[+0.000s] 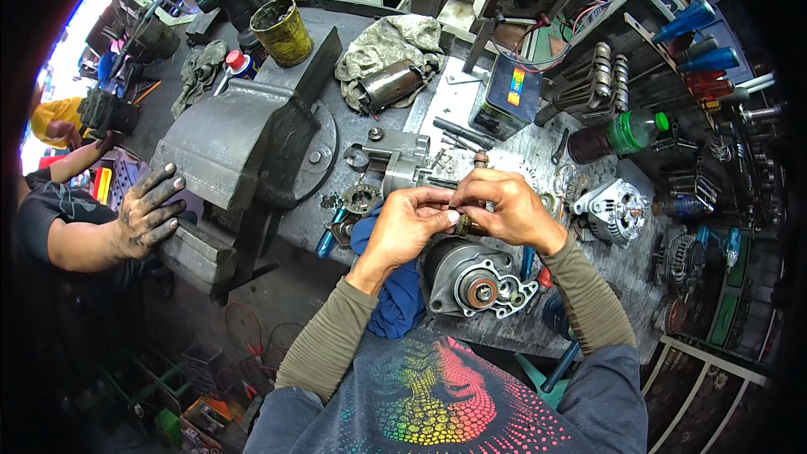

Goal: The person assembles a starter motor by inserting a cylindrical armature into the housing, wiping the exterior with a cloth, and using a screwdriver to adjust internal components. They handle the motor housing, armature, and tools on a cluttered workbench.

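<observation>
My left hand (pixel 408 229) and my right hand (pixel 507 208) meet over the workbench, both closed with fingertips pinched together. Something small and dark is between them, too hidden to name. Just below lies a starter motor (pixel 458 273), its toothed pinion (pixel 482 292) facing me. A crumpled blue cloth (pixel 400 301) hangs over the bench edge under my left wrist. Beyond my left hand are a bare metal motor housing (pixel 403 170) and a round metal ring part (pixel 361 197). An alternator (pixel 618 210) stands right of my right hand.
A large bench vise (pixel 244 139) fills the left, with another person's blackened hand (pixel 150 212) at it. A yellow can (pixel 282 31), a grey rag (pixel 403 38) with a metal cylinder (pixel 391 87), and a green-capped bottle (pixel 618 136) stand farther back. Tools line the right.
</observation>
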### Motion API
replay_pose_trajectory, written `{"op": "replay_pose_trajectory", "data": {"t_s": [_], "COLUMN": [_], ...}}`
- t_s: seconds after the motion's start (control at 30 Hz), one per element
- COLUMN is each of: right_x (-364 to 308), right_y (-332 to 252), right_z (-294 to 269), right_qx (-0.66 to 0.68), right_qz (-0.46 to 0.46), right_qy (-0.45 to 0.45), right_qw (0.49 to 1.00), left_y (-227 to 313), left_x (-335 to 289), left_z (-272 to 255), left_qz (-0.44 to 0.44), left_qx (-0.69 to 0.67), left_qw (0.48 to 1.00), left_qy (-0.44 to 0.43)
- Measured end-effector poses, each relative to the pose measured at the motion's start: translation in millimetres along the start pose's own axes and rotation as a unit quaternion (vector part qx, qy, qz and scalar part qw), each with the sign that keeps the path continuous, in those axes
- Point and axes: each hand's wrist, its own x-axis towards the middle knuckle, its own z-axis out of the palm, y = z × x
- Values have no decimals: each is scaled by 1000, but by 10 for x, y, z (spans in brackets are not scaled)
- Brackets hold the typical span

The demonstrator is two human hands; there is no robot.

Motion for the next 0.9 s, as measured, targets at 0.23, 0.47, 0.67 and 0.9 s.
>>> {"op": "replay_pose_trajectory", "data": {"t_s": [0.23,0.47,0.67,0.9], "right_x": [-33,166,333,400], "right_y": [156,745,1078,1154], "right_z": [-165,-44,305,335], "right_qx": [69,-250,-429,-466], "right_qz": [40,144,68,28], "right_qy": [-33,77,28,11], "right_qw": [996,954,900,884], "left_y": [-22,-57,-25,-14], "left_x": [-2,-20,-31,-85], "left_z": [-57,-107,-108,-177], "left_qz": [-24,-12,1,3], "left_qx": [-49,-107,-108,-120], "left_qw": [997,994,994,992], "left_qy": [-49,-16,24,48]}}
